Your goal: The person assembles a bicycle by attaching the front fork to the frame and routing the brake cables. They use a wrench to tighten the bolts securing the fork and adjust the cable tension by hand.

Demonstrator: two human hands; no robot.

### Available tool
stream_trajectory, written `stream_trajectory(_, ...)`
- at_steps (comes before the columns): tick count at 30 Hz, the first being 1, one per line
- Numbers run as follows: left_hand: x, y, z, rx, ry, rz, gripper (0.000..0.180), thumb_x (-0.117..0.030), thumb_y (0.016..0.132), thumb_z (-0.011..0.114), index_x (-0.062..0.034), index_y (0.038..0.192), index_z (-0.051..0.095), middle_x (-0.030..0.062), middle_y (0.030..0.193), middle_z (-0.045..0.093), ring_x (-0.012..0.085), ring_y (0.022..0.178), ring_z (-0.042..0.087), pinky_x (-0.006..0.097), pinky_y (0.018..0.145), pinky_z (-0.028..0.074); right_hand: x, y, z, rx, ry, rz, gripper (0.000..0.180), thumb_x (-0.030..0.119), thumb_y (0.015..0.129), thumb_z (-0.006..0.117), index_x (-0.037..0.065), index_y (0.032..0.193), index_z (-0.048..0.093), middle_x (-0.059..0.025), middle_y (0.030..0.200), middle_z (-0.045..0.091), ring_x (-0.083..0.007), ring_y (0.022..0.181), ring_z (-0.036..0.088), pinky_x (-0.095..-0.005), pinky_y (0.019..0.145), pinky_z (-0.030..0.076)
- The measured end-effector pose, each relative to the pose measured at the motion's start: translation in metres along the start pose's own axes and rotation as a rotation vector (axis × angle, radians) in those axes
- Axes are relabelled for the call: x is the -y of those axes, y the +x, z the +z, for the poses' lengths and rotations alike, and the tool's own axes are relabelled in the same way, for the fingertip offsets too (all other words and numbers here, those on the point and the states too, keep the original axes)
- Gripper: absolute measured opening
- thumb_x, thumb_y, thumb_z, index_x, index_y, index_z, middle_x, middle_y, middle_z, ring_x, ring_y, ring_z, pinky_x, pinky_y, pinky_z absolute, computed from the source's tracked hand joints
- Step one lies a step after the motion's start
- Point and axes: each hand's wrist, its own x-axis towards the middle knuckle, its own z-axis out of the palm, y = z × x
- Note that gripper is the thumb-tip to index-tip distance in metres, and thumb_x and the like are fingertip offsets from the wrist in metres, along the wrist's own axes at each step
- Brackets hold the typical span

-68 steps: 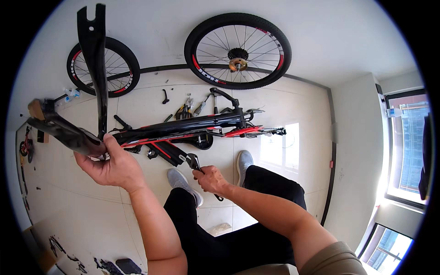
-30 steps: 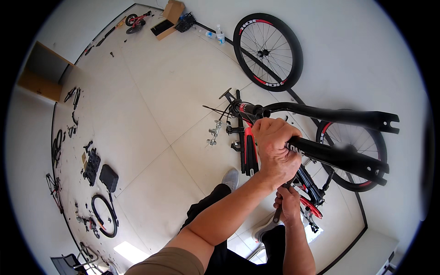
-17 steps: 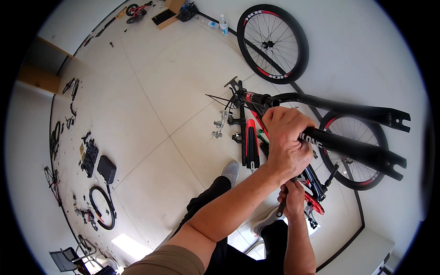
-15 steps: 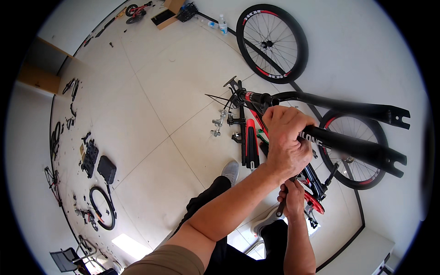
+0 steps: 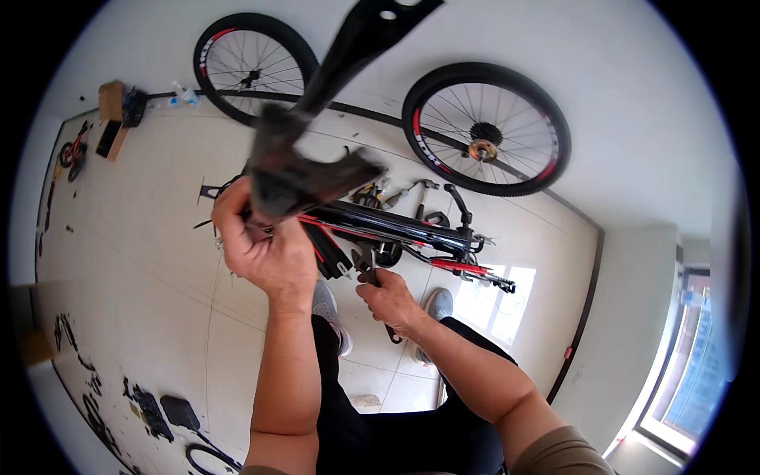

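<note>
My left hand [image 5: 265,249] is closed around a black bicycle fork [image 5: 344,59], raised in front of me with its legs up and to the right; motion smears its lower part. In my right hand [image 5: 393,302] is a dark adjustable wrench [image 5: 366,260], its jaws pointing up and away from me. Beyond both hands a black and red bicycle frame [image 5: 396,226] lies across the floor. The fork and my left hand hide the frame's left end. The wrench appears in front of the frame; whether it touches cannot be seen.
Two wheels, one [image 5: 207,47] at left and one [image 5: 546,119] at right, lean against the wall. A hammer [image 5: 427,188] lies behind the frame. Bottles [image 5: 184,95] and an open cardboard box [image 5: 112,103] stand far left. Loose parts [image 5: 149,412] lie lower left.
My view has swung right. The fork has turned from pointing right to pointing up. My right hand with the wrench has come away from beneath my left hand and is now separate.
</note>
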Motion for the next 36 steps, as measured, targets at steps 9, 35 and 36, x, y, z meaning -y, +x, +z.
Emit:
stream_trajectory(9, -0.016, -0.005, 0.014, -0.143, 0.012, 0.126, 0.044, 0.007, 0.081, 0.059, 0.0058, 0.123, 0.046, 0.0144, 0.126, 0.050, 0.0219, 0.109, 0.052, 0.032, 0.091, 0.049, 0.021, -0.023, -0.002, -0.007, -0.132, -0.033, 0.036, 0.023, 0.083, 0.052, -0.008, 0.102, 0.058, -0.0309, 0.098, 0.062, -0.0422, 0.097, 0.060, -0.0457, 0.088, 0.045)
stream_trajectory(35, -0.083, 0.018, 0.009, 0.104, -0.071, 0.597, 0.039, -0.002, 0.087, 0.054, 0.0143, 0.122, 0.047, 0.0288, 0.118, 0.059, 0.0358, 0.113, 0.059, 0.038, 0.097, 0.051, 0.022, 0.011, -0.046, -0.414, 0.334, -0.076, 0.028, 0.018, 0.090, 0.054, -0.001, 0.107, 0.063, -0.0152, 0.081, 0.062, -0.0246, 0.076, 0.056, -0.0381, 0.073, 0.046)
stream_trajectory(36, -0.083, 0.019, 0.008, 0.103, -0.098, 0.604, 0.038, -0.005, 0.088, 0.055, 0.0144, 0.120, 0.049, 0.0285, 0.117, 0.059, 0.0354, 0.112, 0.059, 0.037, 0.097, 0.051, 0.024, 0.009, -0.043, -0.398, 0.359, -0.095, 0.028, 0.018, 0.090, 0.054, -0.002, 0.106, 0.064, -0.0151, 0.080, 0.062, -0.0249, 0.076, 0.057, -0.0380, 0.072, 0.046)
